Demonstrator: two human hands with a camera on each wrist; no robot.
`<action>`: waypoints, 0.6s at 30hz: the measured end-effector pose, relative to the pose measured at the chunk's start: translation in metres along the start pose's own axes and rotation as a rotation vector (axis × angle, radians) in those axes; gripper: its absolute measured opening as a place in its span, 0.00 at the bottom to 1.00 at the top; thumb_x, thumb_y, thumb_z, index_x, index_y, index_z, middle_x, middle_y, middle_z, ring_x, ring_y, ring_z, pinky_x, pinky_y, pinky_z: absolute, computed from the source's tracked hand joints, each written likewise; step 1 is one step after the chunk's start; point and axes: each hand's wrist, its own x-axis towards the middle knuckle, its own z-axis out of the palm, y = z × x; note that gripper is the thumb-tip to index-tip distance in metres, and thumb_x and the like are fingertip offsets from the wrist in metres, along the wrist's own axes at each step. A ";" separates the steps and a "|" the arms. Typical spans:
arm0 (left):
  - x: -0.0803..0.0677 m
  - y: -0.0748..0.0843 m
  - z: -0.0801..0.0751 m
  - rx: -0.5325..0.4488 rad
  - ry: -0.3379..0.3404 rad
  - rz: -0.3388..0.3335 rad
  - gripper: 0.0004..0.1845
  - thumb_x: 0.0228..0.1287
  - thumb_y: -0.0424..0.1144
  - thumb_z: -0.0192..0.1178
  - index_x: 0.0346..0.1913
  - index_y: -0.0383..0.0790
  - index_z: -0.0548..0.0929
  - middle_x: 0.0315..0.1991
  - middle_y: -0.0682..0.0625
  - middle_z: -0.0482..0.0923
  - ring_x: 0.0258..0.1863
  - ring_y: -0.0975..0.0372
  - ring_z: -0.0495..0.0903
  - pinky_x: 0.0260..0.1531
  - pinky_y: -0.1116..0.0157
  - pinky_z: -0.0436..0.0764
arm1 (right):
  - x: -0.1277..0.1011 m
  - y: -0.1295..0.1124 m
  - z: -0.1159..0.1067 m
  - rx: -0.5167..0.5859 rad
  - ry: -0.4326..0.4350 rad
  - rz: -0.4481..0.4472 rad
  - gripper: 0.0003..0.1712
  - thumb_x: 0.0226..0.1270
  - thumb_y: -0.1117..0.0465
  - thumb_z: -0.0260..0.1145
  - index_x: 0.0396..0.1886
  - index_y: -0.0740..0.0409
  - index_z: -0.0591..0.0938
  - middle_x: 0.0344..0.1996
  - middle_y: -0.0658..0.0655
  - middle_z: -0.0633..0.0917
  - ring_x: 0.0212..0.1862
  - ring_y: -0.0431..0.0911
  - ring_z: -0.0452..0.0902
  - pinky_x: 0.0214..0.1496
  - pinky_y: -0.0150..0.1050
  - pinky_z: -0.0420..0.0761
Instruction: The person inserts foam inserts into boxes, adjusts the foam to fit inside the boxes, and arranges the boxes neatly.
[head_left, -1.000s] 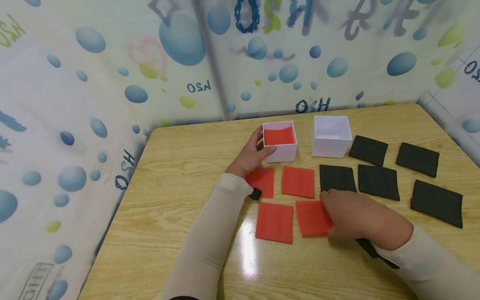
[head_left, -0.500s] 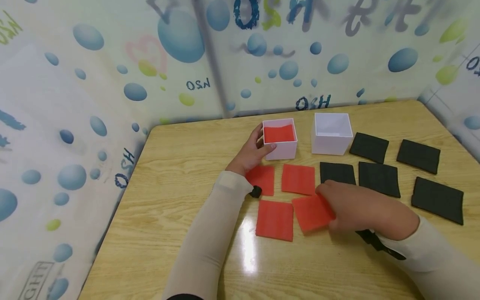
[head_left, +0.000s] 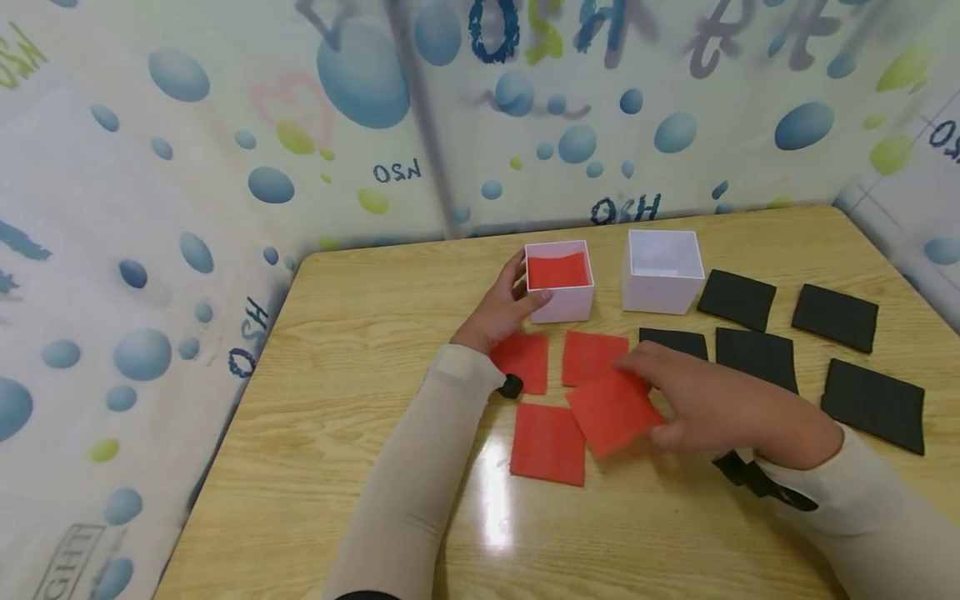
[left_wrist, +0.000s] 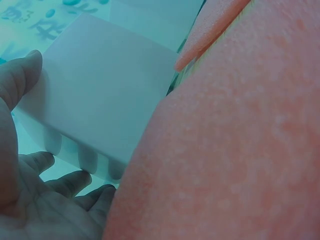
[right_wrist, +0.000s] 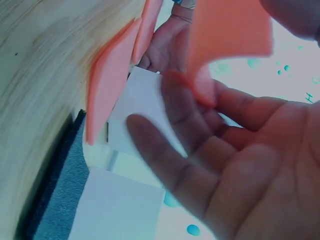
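My left hand (head_left: pixel 497 310) holds a small white box (head_left: pixel 562 307) at its left side, thumb on the front wall and fingers along the side. Red foam squares (head_left: pixel 558 271) lie inside this box. My right hand (head_left: pixel 723 408) pinches one red foam square (head_left: pixel 611 414) by its right edge, lifted and tilted above the table. In the right wrist view the held square (right_wrist: pixel 230 30) bends near the fingertips. Beside it, two more red squares, one nearer (head_left: pixel 547 446) and one farther (head_left: pixel 595 357), lie flat; a third (head_left: pixel 525 362) is partly behind the left wrist.
A second white box (head_left: pixel 662 292) stands right of the held one, with no pieces showing inside. Several black foam squares (head_left: pixel 757 358) lie on the right part of the wooden table (head_left: pixel 360 333). A patterned wall covering (head_left: pixel 480 125) rises behind the table's back edge.
My right hand has lifted the red foam square off the table and moved it a little left and away, turning it. The left hand stays on the box.
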 end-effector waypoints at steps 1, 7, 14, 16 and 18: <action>0.000 0.000 0.000 -0.003 0.000 0.001 0.51 0.71 0.52 0.69 0.85 0.71 0.46 0.85 0.57 0.50 0.84 0.52 0.52 0.76 0.48 0.68 | 0.000 0.001 0.000 0.018 0.018 -0.015 0.43 0.57 0.64 0.75 0.74 0.62 0.71 0.61 0.52 0.76 0.58 0.46 0.76 0.56 0.46 0.86; 0.000 -0.001 0.001 0.000 -0.003 0.004 0.51 0.71 0.52 0.69 0.85 0.71 0.46 0.85 0.57 0.50 0.84 0.52 0.52 0.76 0.48 0.70 | 0.003 0.008 -0.001 0.141 0.139 -0.091 0.45 0.59 0.66 0.75 0.78 0.59 0.69 0.63 0.51 0.76 0.58 0.44 0.79 0.57 0.43 0.87; 0.000 -0.001 0.001 0.010 -0.001 0.001 0.51 0.71 0.53 0.69 0.85 0.71 0.45 0.85 0.57 0.49 0.84 0.51 0.52 0.76 0.48 0.68 | 0.005 0.015 -0.003 0.184 0.325 -0.204 0.48 0.60 0.67 0.78 0.79 0.61 0.67 0.65 0.57 0.76 0.52 0.45 0.80 0.49 0.39 0.89; 0.000 -0.001 0.000 0.007 -0.001 -0.003 0.51 0.71 0.53 0.69 0.85 0.71 0.45 0.86 0.57 0.49 0.84 0.51 0.52 0.77 0.49 0.68 | 0.006 0.016 -0.003 0.200 0.370 -0.213 0.48 0.60 0.68 0.78 0.79 0.62 0.67 0.65 0.58 0.76 0.52 0.44 0.79 0.49 0.35 0.88; 0.000 0.000 0.000 0.003 -0.001 -0.005 0.51 0.71 0.52 0.69 0.85 0.71 0.45 0.86 0.57 0.49 0.85 0.51 0.52 0.77 0.48 0.68 | 0.008 0.016 -0.004 0.231 0.403 -0.204 0.48 0.61 0.68 0.78 0.80 0.62 0.67 0.66 0.59 0.76 0.55 0.43 0.76 0.50 0.30 0.85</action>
